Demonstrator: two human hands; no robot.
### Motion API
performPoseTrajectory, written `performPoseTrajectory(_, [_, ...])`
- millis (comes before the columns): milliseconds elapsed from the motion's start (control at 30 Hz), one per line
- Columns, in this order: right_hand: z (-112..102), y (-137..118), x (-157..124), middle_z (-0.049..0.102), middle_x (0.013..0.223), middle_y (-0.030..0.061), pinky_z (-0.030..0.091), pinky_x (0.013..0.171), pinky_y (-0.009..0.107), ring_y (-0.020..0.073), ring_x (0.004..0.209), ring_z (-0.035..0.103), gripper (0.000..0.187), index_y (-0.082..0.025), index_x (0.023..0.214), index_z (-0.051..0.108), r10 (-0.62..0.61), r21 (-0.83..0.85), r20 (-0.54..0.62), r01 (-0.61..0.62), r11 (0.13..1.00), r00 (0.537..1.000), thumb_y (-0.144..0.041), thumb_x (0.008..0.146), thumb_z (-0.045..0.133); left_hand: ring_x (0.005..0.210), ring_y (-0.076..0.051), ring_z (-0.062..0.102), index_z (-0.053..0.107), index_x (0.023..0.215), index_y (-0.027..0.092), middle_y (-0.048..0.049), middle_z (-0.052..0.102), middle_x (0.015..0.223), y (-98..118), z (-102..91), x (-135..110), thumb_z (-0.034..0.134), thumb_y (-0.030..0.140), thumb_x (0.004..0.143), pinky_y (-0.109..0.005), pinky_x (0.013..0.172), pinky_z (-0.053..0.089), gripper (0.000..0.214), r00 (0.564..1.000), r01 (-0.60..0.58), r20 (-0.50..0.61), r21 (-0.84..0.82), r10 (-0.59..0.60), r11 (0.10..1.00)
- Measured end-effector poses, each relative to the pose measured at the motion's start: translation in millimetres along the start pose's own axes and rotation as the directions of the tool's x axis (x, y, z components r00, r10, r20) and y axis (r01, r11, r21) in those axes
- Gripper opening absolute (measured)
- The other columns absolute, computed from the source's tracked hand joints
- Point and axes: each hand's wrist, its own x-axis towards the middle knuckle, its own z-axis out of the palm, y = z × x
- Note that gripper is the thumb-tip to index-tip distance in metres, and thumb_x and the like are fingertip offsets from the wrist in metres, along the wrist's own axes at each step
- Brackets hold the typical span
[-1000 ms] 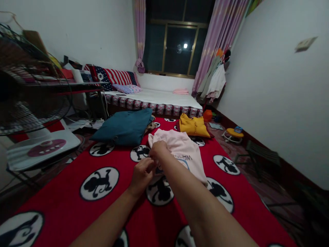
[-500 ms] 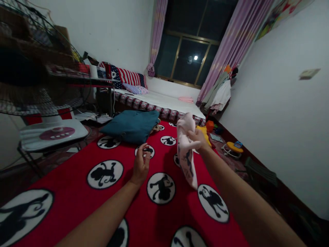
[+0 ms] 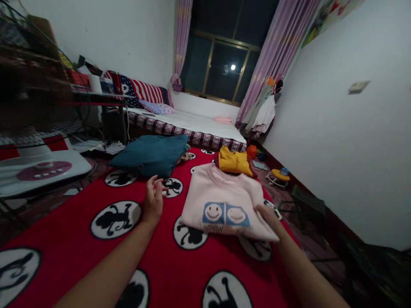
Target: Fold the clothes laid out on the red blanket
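Note:
A folded pale pink sweatshirt (image 3: 224, 188) with a blue smiley-face print lies over the red blanket (image 3: 173, 273), its collar pointing away from me. My right hand (image 3: 269, 217) grips it at the right side, the fingers partly hidden by the cloth; the near right corner looks slightly raised. My left hand (image 3: 154, 199) is over the blanket to the left of the sweatshirt, apart from it, with its fingers loosely bent and holding nothing. Just beyond my left hand lies a folded teal garment (image 3: 150, 154). A yellow garment (image 3: 233, 160) rests behind the sweatshirt.
At the left stands a fan (image 3: 45, 164) with a white base, beside a cluttered desk (image 3: 105, 95). A bed (image 3: 192, 122) runs along the window wall. On the right floor are a yellow stool (image 3: 278, 175) and a dark folding stool (image 3: 308, 203).
The sweatshirt, held up sideways before, now lies spread nearly flat with its print showing. My right hand has moved lower and right with its edge. The view has shifted, uncovering the yellow garment.

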Motion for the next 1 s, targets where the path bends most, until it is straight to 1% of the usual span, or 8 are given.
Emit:
performPoseTrajectory(133, [-6,39,-10,0.068,0.078,0.0073,0.052,0.061,0.033,0.0229,0.069,0.065,0.045,-0.015,0.096,0.062,0.143,0.075,-0.104,-0.136,0.988,0.984,-0.026,0.054,0.052,0.081,-0.018,0.065,0.042,0.126,0.019,-0.0132,0.057,0.119,-8,5.9,0,0.049,0.046,0.086,-0.027,0.058,0.054,0.049,0.995,-0.036,0.1,0.092,0.027,0.995])
performPoseTrajectory(267, [-6,45,15,0.066,0.102,0.0131,0.049,0.085,0.04,0.0245,0.09,0.063,0.051,-0.014,0.109,0.06,-0.034,-0.017,-0.173,0.032,0.999,0.984,-0.037,0.063,0.059,0.091,-0.021,0.064,0.046,0.125,0.018,-0.0137,0.059,0.117,-12,11.9,-5,0.053,0.043,0.083,-0.035,0.072,0.055,0.049,0.975,-0.086,0.216,0.198,0.042,0.976])
performPoseTrajectory(433, [13,33,16,0.053,0.127,0.0202,0.038,0.099,0.05,0.0327,0.118,0.049,0.058,-0.012,0.127,0.054,-0.216,-0.399,-0.211,0.118,0.909,0.953,-0.038,0.075,0.056,0.103,-0.024,0.061,0.056,0.118,0.018,-0.012,0.062,0.114,-2,22.3,-21,0.052,0.04,0.085,-0.042,0.087,0.052,0.039,0.904,-0.245,0.414,0.296,0.107,0.923])
performPoseTrajectory(600, [22,3,-1,0.043,0.141,0.0111,0.029,0.108,0.046,0.027,0.133,0.034,0.044,-0.021,0.127,0.056,-0.485,-0.552,-0.107,0.354,0.755,0.868,-0.025,0.084,0.048,0.119,-0.025,0.052,0.057,0.123,0.02,-0.0111,0.057,0.125,11,49.7,-33,0.048,0.036,0.088,-0.045,0.104,0.039,0.039,0.734,-0.539,0.644,0.358,0.216,0.763])
performPoseTrajectory(700, [23,-1,5,0.046,0.139,0.0111,0.028,0.109,0.043,0.0255,0.131,0.037,0.044,-0.02,0.128,0.053,-0.489,-0.576,-0.037,0.381,0.723,0.871,-0.025,0.085,0.049,0.128,-0.029,0.045,0.051,0.131,0.016,-0.0158,0.051,0.134,5,71.6,-32,0.05,0.037,0.087,-0.048,0.108,0.034,0.049,0.735,-0.547,0.666,0.469,0.129,0.694])
performPoseTrajectory(867, [25,19,27,0.06,0.113,0.0157,0.039,0.094,0.04,0.0282,0.11,0.052,0.036,-0.013,0.108,0.06,-0.207,-0.569,-0.114,0.107,0.816,0.972,-0.037,0.082,0.056,0.135,-0.038,0.035,0.044,0.138,0.013,-0.0227,0.04,0.144,-8,101.0,-35,0.047,0.047,0.088,-0.055,0.107,0.03,0.061,0.777,-0.457,0.624,0.651,-0.084,0.606])
performPoseTrajectory(933, [24,23,30,0.062,0.106,0.0127,0.04,0.09,0.037,0.0257,0.103,0.054,0.023,-0.016,0.092,0.061,-0.235,-0.536,-0.127,0.133,0.834,0.964,-0.036,0.083,0.054,0.137,-0.039,0.03,0.044,0.139,0.013,-0.0232,0.036,0.147,-8,107.6,-39,0.045,0.048,0.089,-0.057,0.108,0.027,0.061,0.766,-0.486,0.639,0.646,-0.069,0.589])
performPoseTrajectory(1000, [22,23,29,0.062,0.112,0.0109,0.038,0.091,0.036,0.0241,0.105,0.053,0.015,-0.018,0.084,0.058,-0.33,-0.502,-0.216,0.185,0.845,0.919,-0.033,0.085,0.053,0.139,-0.039,0.027,0.044,0.139,0.014,-0.0228,0.035,0.148,-6,111.3,-43,0.045,0.048,0.09,-0.057,0.109,0.026,0.06,0.729,-0.546,0.684,0.595,-0.015,0.59])
